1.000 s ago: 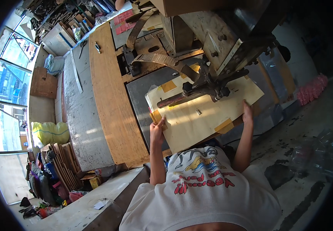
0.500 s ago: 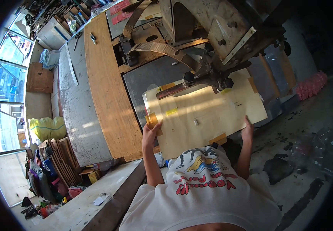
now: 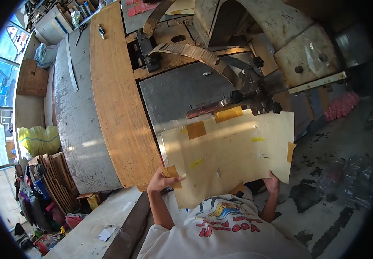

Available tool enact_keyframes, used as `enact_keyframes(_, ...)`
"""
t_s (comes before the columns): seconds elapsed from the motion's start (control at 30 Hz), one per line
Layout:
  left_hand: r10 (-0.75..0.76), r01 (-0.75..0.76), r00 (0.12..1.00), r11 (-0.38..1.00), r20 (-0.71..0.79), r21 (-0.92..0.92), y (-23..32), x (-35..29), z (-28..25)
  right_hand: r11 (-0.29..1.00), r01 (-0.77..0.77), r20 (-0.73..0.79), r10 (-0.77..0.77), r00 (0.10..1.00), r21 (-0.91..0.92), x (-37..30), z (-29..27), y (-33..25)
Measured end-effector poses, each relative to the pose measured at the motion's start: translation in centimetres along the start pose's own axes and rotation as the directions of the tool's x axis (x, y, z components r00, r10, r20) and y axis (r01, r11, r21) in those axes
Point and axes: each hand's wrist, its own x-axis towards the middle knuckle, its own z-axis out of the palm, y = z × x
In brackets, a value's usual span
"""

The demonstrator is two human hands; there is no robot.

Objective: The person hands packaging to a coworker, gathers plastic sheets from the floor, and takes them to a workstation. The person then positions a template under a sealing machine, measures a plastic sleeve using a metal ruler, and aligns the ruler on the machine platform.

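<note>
A large cream sheet with brown tape patches and small yellow marks is held in front of my chest, slightly bowed. My left hand grips its left edge by a strip of tape, thumb on top and fingers hidden beneath. At the right near corner, my right hand holds the edge, thumb up along it. The sheet's far edge, bearing two wide tape patches, lies just below the machine's clamp head, which has black knobs. Past that edge, the dark metal machine bed is exposed.
A long wooden board and a scuffed grey worktop with a metal ruler run along the left. A curved brown strap arches over the bed. Flattened cardboard leans lower left; pink bundled material sits at right.
Both hands have drawn the sheet toward me, out from under the clamp head. More dark bed shows, the far taped edge has come into view, and the sheet bows more.
</note>
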Motion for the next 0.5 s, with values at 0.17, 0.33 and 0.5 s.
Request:
enact_keyframes(0.17, 0.051, -0.048, 0.949, 0.999, 0.312, -0.018, 0.4, 0.4, 1.3, 0.995, -0.070, -0.037, 0.068, 0.997, -0.065, -1.2, -1.3, 0.4)
enact_keyframes(0.33, 0.265, -0.337, 0.749, 0.942, 0.607, 0.005, 0.8, 2.3, 1.9, 0.991, -0.121, -0.095, 0.115, 0.989, -0.062, -1.3, -4.3, 1.2)
enact_keyframes(0.5, 0.333, -0.481, 0.709, 0.873, 0.622, 0.081, 3.4, 2.2, 2.3, 0.998, -0.068, -0.119, 0.067, 0.991, -0.001, -1.0, -3.3, 1.5)
